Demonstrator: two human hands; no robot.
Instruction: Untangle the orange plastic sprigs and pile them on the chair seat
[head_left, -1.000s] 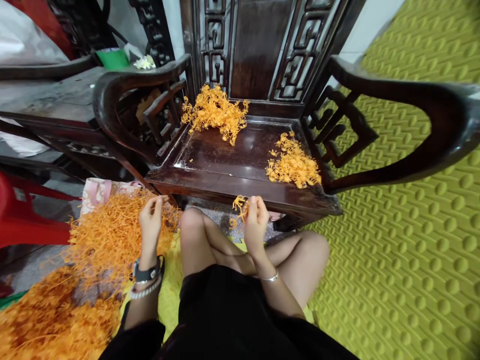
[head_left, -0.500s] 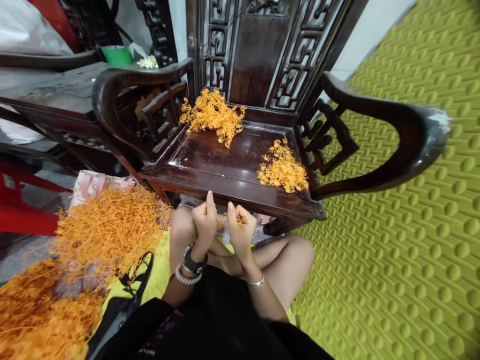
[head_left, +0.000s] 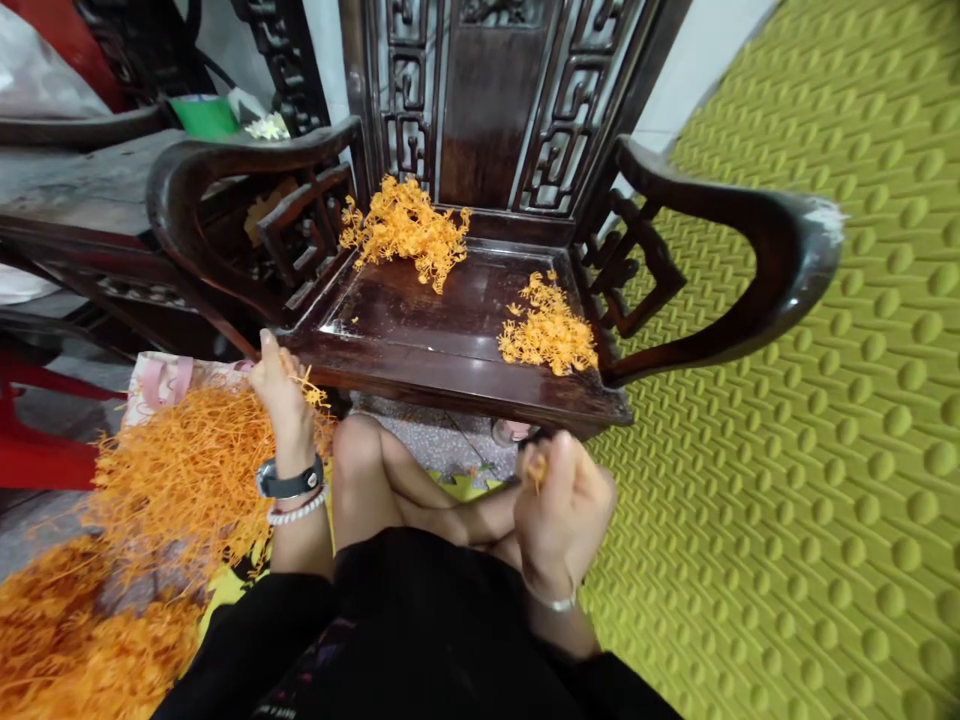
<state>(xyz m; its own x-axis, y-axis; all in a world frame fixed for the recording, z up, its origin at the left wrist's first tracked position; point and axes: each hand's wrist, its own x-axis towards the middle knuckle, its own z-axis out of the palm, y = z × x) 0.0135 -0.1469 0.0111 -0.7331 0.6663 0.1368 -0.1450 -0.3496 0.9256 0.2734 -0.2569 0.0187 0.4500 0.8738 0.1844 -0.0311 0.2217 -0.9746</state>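
- Head view: the left hand (head_left: 279,385), fingers curled closed, gripped orange pieces (head_left: 315,394) near a heap of orange strands (head_left: 187,470) on the left.
- The right hand (head_left: 566,510), closed in a fist farther right, held an orange scrap (head_left: 537,470).
- On the chair seat (head_left: 457,310), a larger orange pile (head_left: 409,235) lay far left, a smaller orange pile (head_left: 551,325) near right.

Sits with legs (head_left: 424,505) folded. Holds the left arm (head_left: 298,545) extended forward with the wrist (head_left: 292,478) fairly straight, curling in the fingers of the left hand (head_left: 281,388) and pointing its thumb (head_left: 268,345) away from the body. Holds the right hand (head_left: 568,505) well apart, closer to the torso (head_left: 427,620), in a slightly blurred fist.
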